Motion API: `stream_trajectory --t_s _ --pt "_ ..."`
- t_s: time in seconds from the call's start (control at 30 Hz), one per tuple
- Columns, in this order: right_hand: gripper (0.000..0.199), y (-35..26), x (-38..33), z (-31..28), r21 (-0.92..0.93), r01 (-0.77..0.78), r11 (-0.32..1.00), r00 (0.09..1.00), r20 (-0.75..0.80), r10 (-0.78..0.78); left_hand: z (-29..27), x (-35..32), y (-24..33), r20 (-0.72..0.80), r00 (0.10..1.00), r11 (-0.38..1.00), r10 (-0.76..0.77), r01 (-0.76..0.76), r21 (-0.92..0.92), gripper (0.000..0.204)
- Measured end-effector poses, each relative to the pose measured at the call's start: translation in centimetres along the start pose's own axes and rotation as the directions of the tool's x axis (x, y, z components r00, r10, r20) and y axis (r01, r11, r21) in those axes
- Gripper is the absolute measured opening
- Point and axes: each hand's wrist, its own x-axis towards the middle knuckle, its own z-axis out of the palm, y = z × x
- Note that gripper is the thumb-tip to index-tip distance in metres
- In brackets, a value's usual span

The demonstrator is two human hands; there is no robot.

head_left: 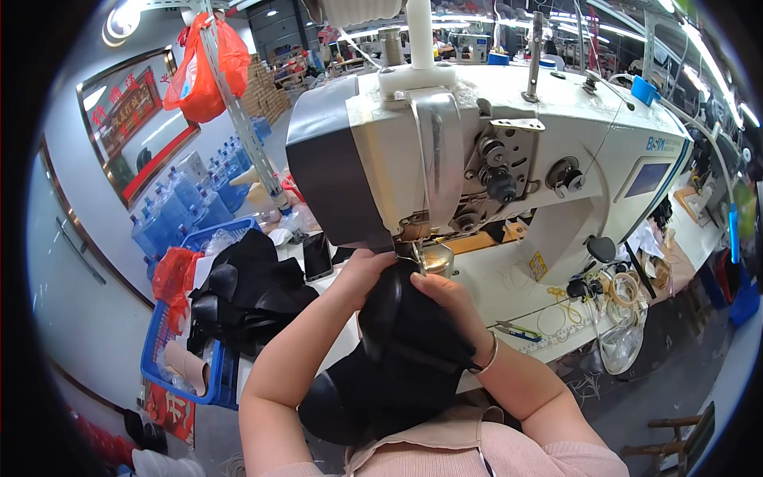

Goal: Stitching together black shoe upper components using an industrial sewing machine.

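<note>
A black piece of leather and cloth, shaped like a boot upper, hangs from the sewing machine's stitching area down to my lap. At its top left edge, my left hand is closed on the piece, close beside the needle area. My right hand grips the right side, thumb on top near the metal presser parts; its other fingers are mostly hidden by the material. Above both hands stands the large white sewing machine. The needle tip and the seam are too small to make out.
To the left, similar black pieces are heaped over a blue basket, beside a dark phone. Thread snips, tape rolls and loose thread lie right of the machine. A wooden stool stands at the lower right.
</note>
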Motion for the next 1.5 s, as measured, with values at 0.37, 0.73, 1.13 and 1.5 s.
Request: stream_trajectory --t_s 0.37,0.73,1.13,1.5 --pt "0.017 1.5 -0.5 -1.5 -0.242 0.129 0.962 0.978 -0.131 -0.164 0.9 -1.3 0.5 0.135 0.95 0.828 0.28 -0.311 0.466 0.02" --pt "0.018 3.2 0.5 -1.3 -0.214 0.181 0.96 0.961 -0.171 -0.219 -0.4 -0.2 -0.7 0.194 0.893 0.799 0.405 -0.45 0.4 0.022" --pt "0.019 2.3 0.0 -1.8 -0.21 0.108 0.972 0.986 -0.1 -0.131 -1.0 0.9 -1.3 0.265 0.862 0.652 0.432 -0.502 0.568 0.021" --pt "0.023 3.5 -8.4 -4.1 -0.733 -0.109 0.672 0.994 -0.065 0.091 -10.2 -10.9 2.8 0.338 0.941 0.403 0.024 -0.318 0.858 0.051"
